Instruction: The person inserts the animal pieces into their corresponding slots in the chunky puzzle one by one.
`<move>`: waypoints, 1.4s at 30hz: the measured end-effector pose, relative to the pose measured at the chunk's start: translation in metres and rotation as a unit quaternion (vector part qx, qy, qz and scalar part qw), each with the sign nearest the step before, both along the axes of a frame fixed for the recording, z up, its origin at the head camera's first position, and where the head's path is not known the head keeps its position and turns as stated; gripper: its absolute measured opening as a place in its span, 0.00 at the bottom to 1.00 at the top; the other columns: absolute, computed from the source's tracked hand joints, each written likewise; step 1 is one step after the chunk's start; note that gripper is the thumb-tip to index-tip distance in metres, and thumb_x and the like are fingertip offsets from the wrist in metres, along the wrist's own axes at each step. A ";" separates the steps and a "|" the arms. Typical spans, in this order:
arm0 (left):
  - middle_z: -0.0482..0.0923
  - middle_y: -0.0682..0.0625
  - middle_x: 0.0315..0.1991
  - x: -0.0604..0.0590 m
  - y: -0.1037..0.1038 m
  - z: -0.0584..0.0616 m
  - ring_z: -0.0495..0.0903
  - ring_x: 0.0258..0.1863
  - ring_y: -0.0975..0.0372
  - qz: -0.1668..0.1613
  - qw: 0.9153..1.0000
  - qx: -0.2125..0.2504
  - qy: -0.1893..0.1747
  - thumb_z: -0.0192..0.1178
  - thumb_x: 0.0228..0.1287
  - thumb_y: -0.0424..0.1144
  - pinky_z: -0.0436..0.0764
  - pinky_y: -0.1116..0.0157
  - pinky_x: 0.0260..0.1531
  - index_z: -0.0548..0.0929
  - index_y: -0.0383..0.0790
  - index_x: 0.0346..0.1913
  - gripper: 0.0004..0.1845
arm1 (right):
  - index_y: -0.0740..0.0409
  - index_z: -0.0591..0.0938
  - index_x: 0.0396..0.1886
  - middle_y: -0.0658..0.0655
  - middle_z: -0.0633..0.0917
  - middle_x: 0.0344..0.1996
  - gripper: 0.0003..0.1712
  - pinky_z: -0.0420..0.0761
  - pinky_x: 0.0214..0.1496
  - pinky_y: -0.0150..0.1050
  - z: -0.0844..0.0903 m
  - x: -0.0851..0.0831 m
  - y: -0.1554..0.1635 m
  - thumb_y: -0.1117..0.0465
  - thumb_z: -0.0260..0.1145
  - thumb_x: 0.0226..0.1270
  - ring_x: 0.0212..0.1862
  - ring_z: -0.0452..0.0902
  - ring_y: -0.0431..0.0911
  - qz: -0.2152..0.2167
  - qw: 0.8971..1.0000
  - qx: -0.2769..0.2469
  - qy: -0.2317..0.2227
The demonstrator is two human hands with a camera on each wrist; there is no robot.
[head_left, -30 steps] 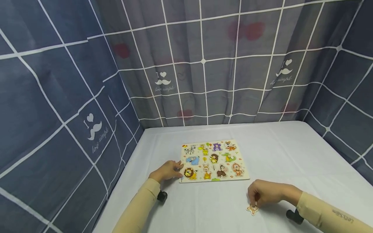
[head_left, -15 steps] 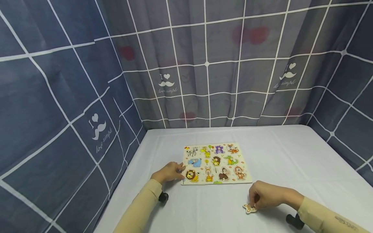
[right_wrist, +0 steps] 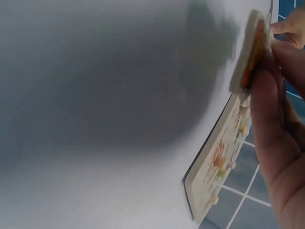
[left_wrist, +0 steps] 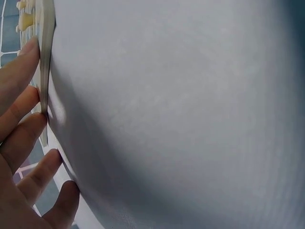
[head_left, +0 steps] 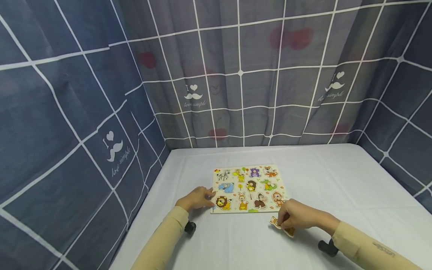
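The orange animal piece point(head_left: 282, 227) sits pinched under the right hand point(head_left: 297, 216), just off the puzzle board point(head_left: 249, 189). The left hand point(head_left: 197, 198), fingers relaxed, touches the board's edge on the white tabletop point(head_left: 337, 180).

right hand point(head_left: 297, 216) carried animal piece point(head_left: 282, 226) off table, up close to puzzle board point(head_left: 249, 188) front edge.

My right hand point(right_wrist: 281, 143) fills the right edge, fingers pinching a small wooden puzzle piece point(right_wrist: 250, 52) — tilted on edge, orange on its face, lifted off the white tablecloth point(right_wrist: 95, 119). Just below it lies the puzzle board point(right_wrist: 212, 179), seen edge-on — little pegs stick up from its animal pieces.
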State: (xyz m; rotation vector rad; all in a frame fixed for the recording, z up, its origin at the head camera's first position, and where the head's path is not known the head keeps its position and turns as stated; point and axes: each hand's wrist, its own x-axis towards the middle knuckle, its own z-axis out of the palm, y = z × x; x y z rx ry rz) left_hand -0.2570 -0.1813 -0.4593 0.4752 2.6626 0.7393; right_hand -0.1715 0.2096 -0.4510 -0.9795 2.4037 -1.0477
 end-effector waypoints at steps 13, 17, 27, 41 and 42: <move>0.68 0.45 0.72 -0.003 0.000 -0.002 0.64 0.74 0.45 -0.010 1.000 0.000 0.003 0.74 0.56 0.41 0.60 0.49 0.76 0.80 0.37 0.62 0.30 | 0.62 0.89 0.29 0.49 0.88 0.21 0.03 0.83 0.27 0.30 -0.005 -0.016 -0.024 0.71 0.71 0.57 0.23 0.82 0.36 -0.083 0.996 -0.043 0.005; 0.69 0.44 0.71 -0.003 0.000 -0.003 0.65 0.73 0.45 -0.012 1.000 0.000 0.004 0.74 0.56 0.41 0.61 0.49 0.76 0.80 0.37 0.62 0.30 | 0.62 0.89 0.29 0.49 0.88 0.21 0.03 0.81 0.26 0.30 -0.004 -0.019 -0.032 0.70 0.71 0.59 0.23 0.82 0.38 -0.129 0.991 -0.036 0.007; 0.69 0.44 0.71 -0.003 -0.001 -0.001 0.66 0.73 0.45 -0.019 1.000 -0.005 0.011 0.74 0.56 0.42 0.62 0.49 0.75 0.80 0.37 0.62 0.30 | 0.59 0.90 0.28 0.50 0.89 0.25 0.03 0.81 0.28 0.30 -0.002 -0.034 -0.058 0.67 0.72 0.60 0.26 0.81 0.38 -0.208 0.977 -0.037 0.011; 0.69 0.45 0.71 -0.003 -0.001 -0.003 0.66 0.73 0.45 -0.014 1.000 -0.003 0.011 0.74 0.56 0.42 0.62 0.49 0.75 0.80 0.38 0.62 0.30 | 0.59 0.89 0.26 0.50 0.88 0.23 0.03 0.82 0.27 0.33 -0.011 -0.062 -0.099 0.68 0.72 0.58 0.24 0.81 0.39 -0.229 0.973 -0.023 0.017; 0.69 0.45 0.71 -0.003 0.000 -0.003 0.66 0.73 0.45 -0.011 1.000 -0.001 0.009 0.74 0.56 0.42 0.62 0.49 0.75 0.80 0.38 0.62 0.30 | 0.58 0.89 0.25 0.50 0.88 0.23 0.04 0.81 0.27 0.33 -0.011 -0.063 -0.102 0.68 0.73 0.58 0.24 0.80 0.39 -0.229 0.973 -0.021 0.017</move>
